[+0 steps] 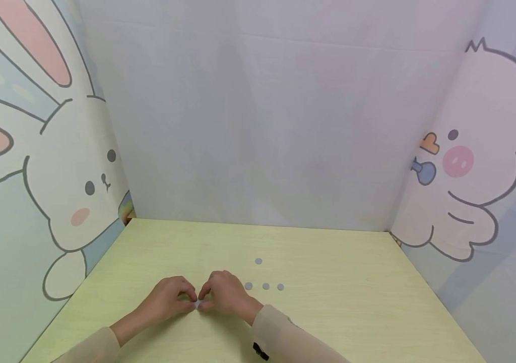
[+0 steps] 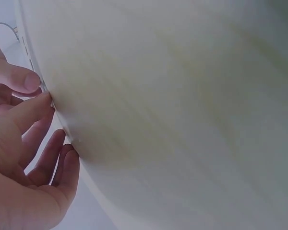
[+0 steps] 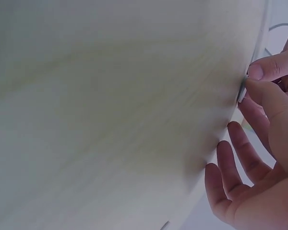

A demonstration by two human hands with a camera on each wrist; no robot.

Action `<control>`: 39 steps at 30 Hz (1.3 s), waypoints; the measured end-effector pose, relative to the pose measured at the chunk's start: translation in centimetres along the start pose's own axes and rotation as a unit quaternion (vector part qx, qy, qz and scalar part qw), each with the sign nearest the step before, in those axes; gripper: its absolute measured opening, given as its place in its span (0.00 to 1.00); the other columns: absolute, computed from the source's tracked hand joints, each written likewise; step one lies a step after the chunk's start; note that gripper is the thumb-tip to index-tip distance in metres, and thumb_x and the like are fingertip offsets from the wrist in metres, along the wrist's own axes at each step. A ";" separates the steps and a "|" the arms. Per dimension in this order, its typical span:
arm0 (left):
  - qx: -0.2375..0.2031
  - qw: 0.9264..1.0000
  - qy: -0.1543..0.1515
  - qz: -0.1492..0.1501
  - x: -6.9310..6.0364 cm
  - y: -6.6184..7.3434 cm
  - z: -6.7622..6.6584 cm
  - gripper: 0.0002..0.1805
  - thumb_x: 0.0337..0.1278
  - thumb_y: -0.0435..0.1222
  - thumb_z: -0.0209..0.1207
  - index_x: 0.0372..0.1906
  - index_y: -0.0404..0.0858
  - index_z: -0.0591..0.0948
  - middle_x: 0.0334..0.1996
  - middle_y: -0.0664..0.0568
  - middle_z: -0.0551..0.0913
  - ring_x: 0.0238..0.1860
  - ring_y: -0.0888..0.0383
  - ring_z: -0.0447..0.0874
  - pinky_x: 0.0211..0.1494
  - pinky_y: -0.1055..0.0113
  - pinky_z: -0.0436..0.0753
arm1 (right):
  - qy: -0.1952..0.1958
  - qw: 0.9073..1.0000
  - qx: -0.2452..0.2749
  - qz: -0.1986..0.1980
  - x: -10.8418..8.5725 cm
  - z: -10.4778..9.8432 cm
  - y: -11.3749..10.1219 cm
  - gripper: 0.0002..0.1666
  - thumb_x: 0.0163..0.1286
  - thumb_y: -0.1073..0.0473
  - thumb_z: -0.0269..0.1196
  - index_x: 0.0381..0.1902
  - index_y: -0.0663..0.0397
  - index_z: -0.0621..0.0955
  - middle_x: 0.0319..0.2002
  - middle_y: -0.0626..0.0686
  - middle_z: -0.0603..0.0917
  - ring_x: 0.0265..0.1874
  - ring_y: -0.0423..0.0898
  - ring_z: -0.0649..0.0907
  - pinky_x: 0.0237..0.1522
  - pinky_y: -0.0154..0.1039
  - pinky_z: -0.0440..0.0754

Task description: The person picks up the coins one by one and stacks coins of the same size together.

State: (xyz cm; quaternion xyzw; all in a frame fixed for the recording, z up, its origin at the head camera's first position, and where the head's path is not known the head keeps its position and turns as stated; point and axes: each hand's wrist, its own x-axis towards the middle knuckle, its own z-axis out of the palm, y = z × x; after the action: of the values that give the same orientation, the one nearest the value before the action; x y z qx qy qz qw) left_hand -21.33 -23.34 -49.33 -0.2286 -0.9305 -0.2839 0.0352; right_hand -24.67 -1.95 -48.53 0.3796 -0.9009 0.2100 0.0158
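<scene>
In the head view a small pale grey piece [image 1: 197, 304] lies between the fingertips of both hands, low on the left half of the table. The left hand [image 1: 164, 301] pinches it from the left with thumb and index finger, and the right hand [image 1: 227, 293] pinches it from the right. From the right wrist, the thin edge of the piece [image 3: 242, 91] shows at the right hand's [image 3: 259, 163] thumb tip, with the left hand [image 3: 277, 67] just beyond. In the left wrist view the left hand's [image 2: 31, 158] other fingertips rest on the tabletop; the fingers largely hide the piece.
Right of the hands, three small grey discs form a row on the table: left [image 1: 249, 286], middle [image 1: 265, 286] and right [image 1: 280, 287]. A further disc [image 1: 258, 261] lies behind them. Printed cloth with a rabbit and a chick surrounds the pale yellow table [image 1: 353, 302].
</scene>
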 end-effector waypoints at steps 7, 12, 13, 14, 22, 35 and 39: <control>-0.001 1.000 0.002 0.003 0.0 -0.1 0.0 0.08 0.53 0.38 0.79 0.31 0.54 0.90 0.39 0.67 0.86 0.44 0.63 0.85 0.50 0.61 0.84 | -0.004 0.999 0.047 0.006 0.0 0.1 0.5 0.06 0.60 0.54 0.81 0.35 0.44 0.95 0.34 0.36 0.90 0.35 0.31 0.80 0.40 0.25 0.74; -0.004 1.000 0.004 0.002 0.1 0.0 -0.1 0.07 0.53 0.38 0.79 0.31 0.53 0.90 0.38 0.67 0.87 0.43 0.63 0.85 0.48 0.62 0.83 | -0.013 0.998 0.062 0.026 -0.2 0.1 0.8 0.08 0.58 0.59 0.81 0.37 0.46 0.95 0.36 0.37 0.91 0.39 0.32 0.81 0.44 0.26 0.76; -0.005 1.000 0.004 0.001 0.1 0.1 -0.1 0.07 0.53 0.38 0.79 0.31 0.52 0.90 0.38 0.66 0.87 0.43 0.64 0.84 0.48 0.63 0.83 | -0.014 0.997 0.066 0.033 -0.2 0.0 0.8 0.08 0.58 0.60 0.82 0.37 0.46 0.95 0.37 0.37 0.91 0.40 0.32 0.82 0.45 0.26 0.76; -0.007 1.000 0.006 0.002 0.1 0.1 -0.1 0.08 0.52 0.38 0.80 0.31 0.52 0.90 0.38 0.66 0.87 0.42 0.63 0.84 0.48 0.63 0.83 | -0.015 0.997 0.069 0.038 -0.3 -0.1 0.7 0.08 0.58 0.61 0.82 0.36 0.47 0.95 0.37 0.37 0.91 0.40 0.33 0.82 0.45 0.27 0.77; -0.013 1.000 0.002 -0.009 0.0 -0.1 -0.1 0.07 0.53 0.39 0.79 0.31 0.53 0.90 0.39 0.66 0.87 0.43 0.63 0.84 0.48 0.63 0.83 | -0.014 0.995 0.083 0.056 -0.5 0.1 0.7 0.06 0.57 0.60 0.82 0.33 0.45 0.95 0.35 0.38 0.88 0.39 0.33 0.80 0.46 0.29 0.76; -0.026 1.000 0.000 0.005 -0.2 0.4 -0.5 0.08 0.52 0.37 0.80 0.31 0.51 0.90 0.38 0.65 0.87 0.41 0.62 0.86 0.46 0.64 0.83 | 0.001 0.997 0.063 0.051 -0.6 0.2 0.3 0.05 0.56 0.57 0.83 0.30 0.42 0.95 0.32 0.36 0.88 0.37 0.33 0.79 0.52 0.32 0.76; -0.026 1.000 -0.003 0.001 -0.2 0.6 -0.7 0.08 0.52 0.37 0.80 0.31 0.51 0.90 0.39 0.65 0.87 0.42 0.60 0.86 0.46 0.64 0.83 | 0.006 0.997 0.062 0.041 -0.7 0.0 0.1 0.05 0.57 0.58 0.83 0.30 0.43 0.95 0.32 0.37 0.88 0.36 0.33 0.79 0.47 0.29 0.75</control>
State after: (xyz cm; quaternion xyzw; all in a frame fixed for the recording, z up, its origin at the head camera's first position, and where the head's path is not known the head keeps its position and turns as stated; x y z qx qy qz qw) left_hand -20.89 -23.36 -48.49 -0.2311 -0.9227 -0.3073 0.0272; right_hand -24.25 -1.40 -48.72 0.3411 -0.9009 0.2682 -0.0110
